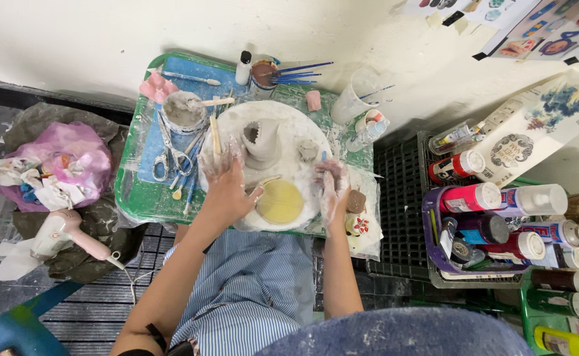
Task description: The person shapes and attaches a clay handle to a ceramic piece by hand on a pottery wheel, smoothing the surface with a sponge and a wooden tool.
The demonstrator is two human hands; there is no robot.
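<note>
Seen from above, close in: striped blue apron (256,296) across the lap, both forearms reaching forward over it. Left hand (227,188) spread open, fingers splayed and clay-smeared, resting flat on the white round board (289,122) just left of a yellow sponge disc (280,201). Right hand (332,191) loosely curled and coated in pale slip, at the board's right edge; whether gripping anything, cannot tell. Just beside it, a brown clay lump (356,201) and a small painted figure (357,225). Beyond the hands, at the board's middle, a small grey clay vessel (260,140), upright, with a jagged rim. Left of the board, on the green tray (131,191), scissors (169,155) and a tub of grey slip (184,112). Farther back, a cup of blue brushes (263,74) against the wall. Off to the right, paint bottles (500,224) packed in a purple basket; far left, a pink hair dryer (65,234) beside a pink bag (72,158).
</note>
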